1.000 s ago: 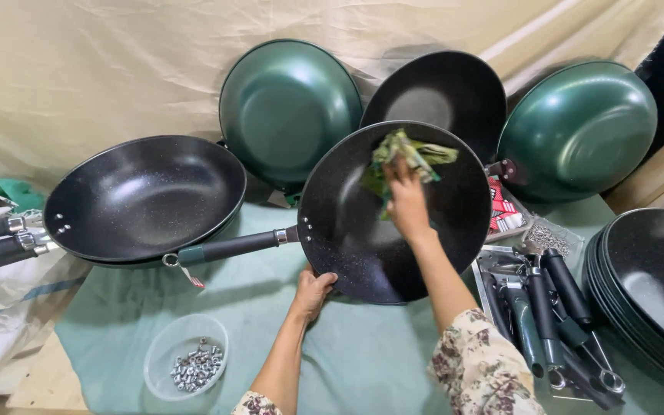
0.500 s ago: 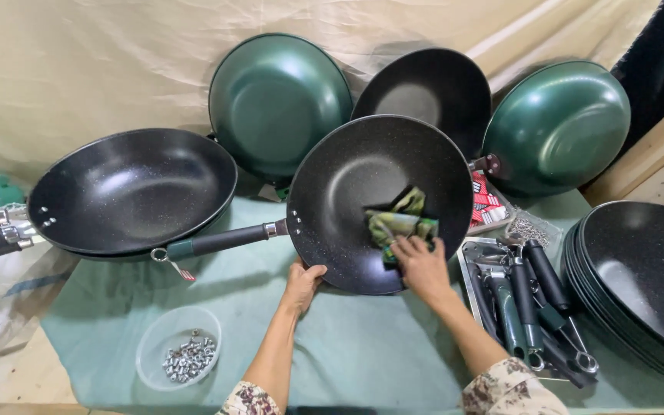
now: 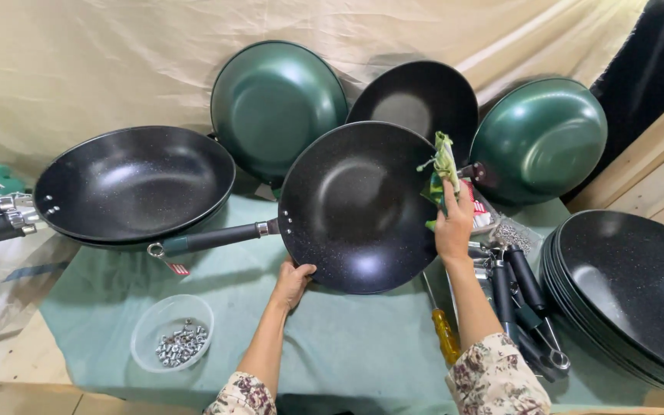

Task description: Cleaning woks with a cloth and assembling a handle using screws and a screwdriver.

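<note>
Head view puts the black wok (image 3: 355, 204) at the centre, tipped up on its lower rim on the green cloth (image 3: 347, 346), inside facing me. My left hand (image 3: 292, 283) clamps the wok's bottom edge, thumb over the lip and fingers hidden behind. My right hand (image 3: 453, 227) is closed on a green rag (image 3: 444, 165) held up at the wok's right rim, the rag standing above the fist. I judge the wok rigid and fairly heavy, with a smooth speckled coating that may slip under fingers; the rim or the dark green handle (image 3: 213, 238) running off its left side look like the firm places to take it. The rag looks soft and light.

Left of the wok lies a second black wok (image 3: 132, 184), flat. Behind it lean two green pans (image 3: 278, 107) (image 3: 539, 138) and another black pan (image 3: 416, 100) against a beige sheet. Below-left of the wok sits a clear bowl of small metal fasteners (image 3: 174, 342). To the right I see loose handles (image 3: 520, 292), a yellow-handled screwdriver (image 3: 446, 334) and a stack of black pans (image 3: 632, 296).
</note>
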